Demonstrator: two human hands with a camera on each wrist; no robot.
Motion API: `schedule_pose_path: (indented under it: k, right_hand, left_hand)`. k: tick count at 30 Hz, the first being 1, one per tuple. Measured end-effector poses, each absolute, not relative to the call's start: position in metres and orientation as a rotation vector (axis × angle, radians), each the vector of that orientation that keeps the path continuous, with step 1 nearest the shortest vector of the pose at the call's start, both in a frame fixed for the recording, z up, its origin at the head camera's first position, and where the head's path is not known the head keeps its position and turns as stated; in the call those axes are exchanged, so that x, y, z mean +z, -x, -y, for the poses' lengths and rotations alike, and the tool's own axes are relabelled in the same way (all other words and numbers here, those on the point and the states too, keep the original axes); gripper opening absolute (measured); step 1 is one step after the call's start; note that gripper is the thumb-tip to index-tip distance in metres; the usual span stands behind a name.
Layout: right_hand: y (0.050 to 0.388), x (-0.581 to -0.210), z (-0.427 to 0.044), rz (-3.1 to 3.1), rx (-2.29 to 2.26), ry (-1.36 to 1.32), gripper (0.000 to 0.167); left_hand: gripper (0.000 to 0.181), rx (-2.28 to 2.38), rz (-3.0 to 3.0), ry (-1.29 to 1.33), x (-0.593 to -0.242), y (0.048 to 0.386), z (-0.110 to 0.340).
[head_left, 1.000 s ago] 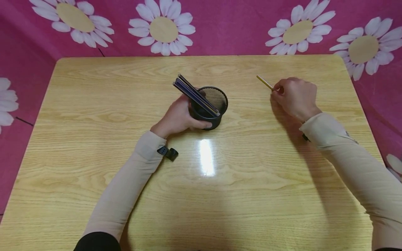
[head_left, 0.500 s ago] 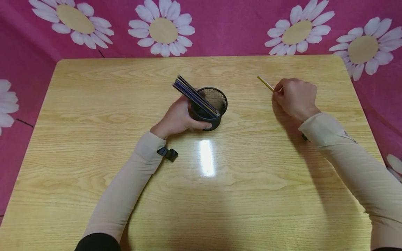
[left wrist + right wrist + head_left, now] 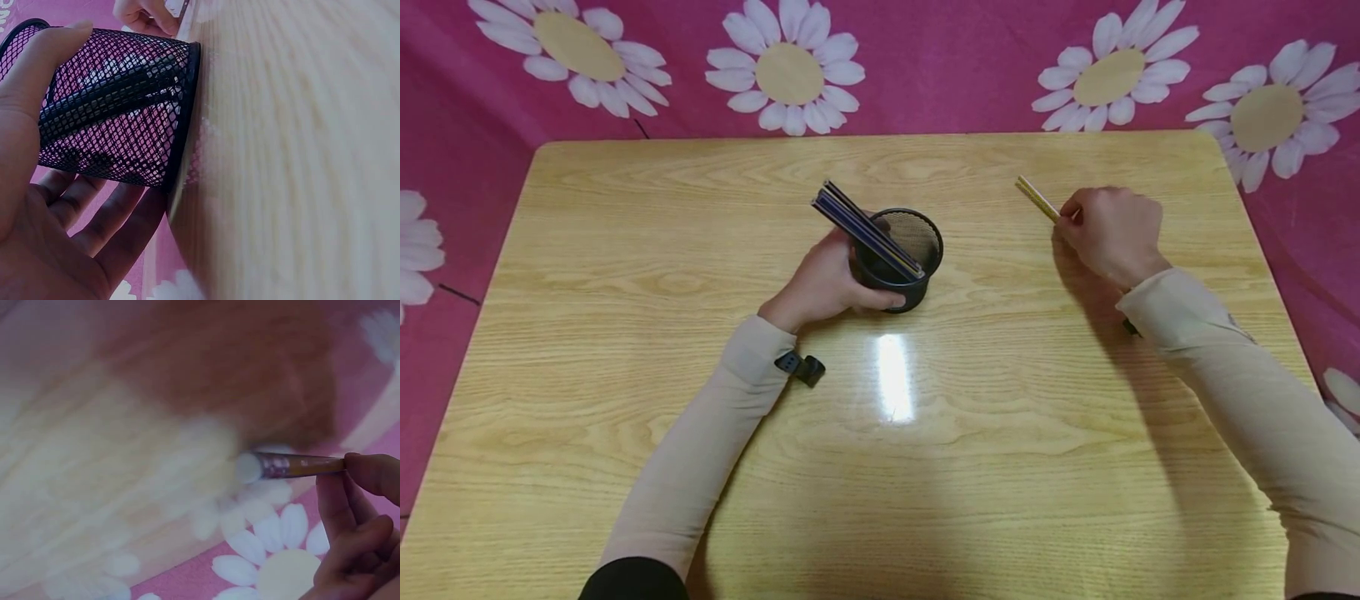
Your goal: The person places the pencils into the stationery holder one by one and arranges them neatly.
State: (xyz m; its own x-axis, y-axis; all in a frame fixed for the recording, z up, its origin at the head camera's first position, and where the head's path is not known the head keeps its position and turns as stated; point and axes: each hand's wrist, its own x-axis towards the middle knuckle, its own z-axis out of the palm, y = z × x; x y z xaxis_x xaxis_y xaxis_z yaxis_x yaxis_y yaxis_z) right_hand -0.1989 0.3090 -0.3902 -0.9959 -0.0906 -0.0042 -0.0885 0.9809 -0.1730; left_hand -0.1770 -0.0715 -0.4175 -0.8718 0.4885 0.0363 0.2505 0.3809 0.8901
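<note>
My left hand grips a black mesh pen holder from its left side, with the thumb across the near wall. In the left wrist view the holder's base is at the tabletop. Several dark, slim pencils lean inside it, their upper ends sticking out over the left rim. Off to the right, my right hand pinches one end of a slim yellow pencil between thumb and fingertips, just over the table. Its free end looks whitish in the right wrist view, beyond a patterned band.
A wooden table spreads under both arms, with a bright light reflection near its middle. Pink cloth with white daisies hangs behind and beside it. A small black device sits at the left wrist.
The yellow pencil has turned a little in my right fingers and shifted slightly right with the hand. My left hand and the pen holder stay in place.
</note>
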Motion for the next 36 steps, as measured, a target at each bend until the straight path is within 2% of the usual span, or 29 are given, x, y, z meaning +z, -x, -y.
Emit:
schedule_pose_path:
  k: [22, 36]
  right_hand:
    - [0.175, -0.353, -0.28, -3.31, -0.616, 0.286, 0.018]
    - [0.156, -0.331, -0.241, -3.347, -0.878, 0.609, 0.012]
  left_hand:
    - [0.105, 1.51, -2.383, -0.643, -0.417, 0.176, 0.072]
    - [0.106, 1.496, -2.394, -0.655, -0.418, 0.177, 0.072]
